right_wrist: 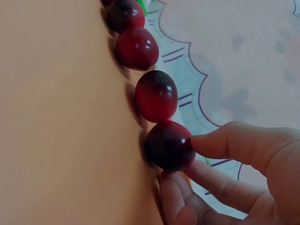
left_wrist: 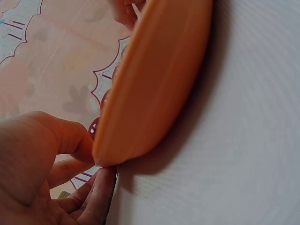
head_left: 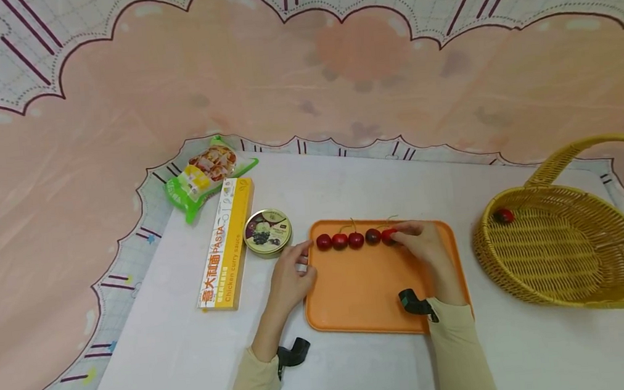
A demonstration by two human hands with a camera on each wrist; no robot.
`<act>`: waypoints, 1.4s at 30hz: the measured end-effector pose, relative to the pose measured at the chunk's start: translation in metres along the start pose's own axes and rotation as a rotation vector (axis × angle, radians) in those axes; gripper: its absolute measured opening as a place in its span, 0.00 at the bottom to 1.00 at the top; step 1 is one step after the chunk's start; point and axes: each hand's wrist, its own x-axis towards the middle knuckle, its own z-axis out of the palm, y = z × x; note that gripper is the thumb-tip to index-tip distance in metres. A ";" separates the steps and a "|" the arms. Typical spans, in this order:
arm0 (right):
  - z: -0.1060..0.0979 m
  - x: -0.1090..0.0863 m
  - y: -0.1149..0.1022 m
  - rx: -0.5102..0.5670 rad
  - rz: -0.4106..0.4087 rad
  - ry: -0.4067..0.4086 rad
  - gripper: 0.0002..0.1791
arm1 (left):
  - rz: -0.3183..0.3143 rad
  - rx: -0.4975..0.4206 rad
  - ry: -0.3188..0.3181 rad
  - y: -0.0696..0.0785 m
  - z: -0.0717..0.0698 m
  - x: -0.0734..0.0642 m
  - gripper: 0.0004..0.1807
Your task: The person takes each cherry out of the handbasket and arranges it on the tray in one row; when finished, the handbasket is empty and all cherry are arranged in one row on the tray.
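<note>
An orange tray lies on the white table, with several red cherries in a row along its far edge. My right hand pinches the rightmost cherry of the row. In the right wrist view my thumb and fingers hold this dark cherry against the tray. My left hand grips the tray's far left corner. In the left wrist view my left hand has its thumb above and a finger below the tray's rim.
A yellow wicker basket with a handle stands at the right, with one cherry inside. Left of the tray are a round tin, a yellow pasta box and a green snack bag.
</note>
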 end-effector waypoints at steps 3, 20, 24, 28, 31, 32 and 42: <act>-0.001 0.000 -0.001 -0.031 0.006 -0.003 0.18 | 0.005 -0.006 0.002 0.000 0.000 0.001 0.28; 0.000 -0.001 0.001 -0.049 -0.029 -0.015 0.18 | 0.024 0.008 0.002 0.001 -0.001 0.000 0.27; -0.002 0.000 0.002 -0.048 -0.018 -0.027 0.20 | 0.019 0.011 0.005 0.001 -0.001 0.000 0.27; -0.005 0.001 0.002 -0.067 -0.009 -0.014 0.21 | 0.033 0.003 0.010 0.001 -0.002 0.000 0.27; -0.009 0.000 0.002 -0.069 -0.010 0.001 0.21 | 0.041 -0.003 0.010 0.001 -0.001 0.000 0.27; -0.011 -0.001 0.002 -0.058 -0.019 0.004 0.21 | 0.038 -0.004 0.010 0.002 -0.001 0.000 0.27; -0.057 -0.019 -0.014 -0.015 -0.093 0.044 0.25 | 0.021 0.001 0.009 0.001 0.000 0.001 0.28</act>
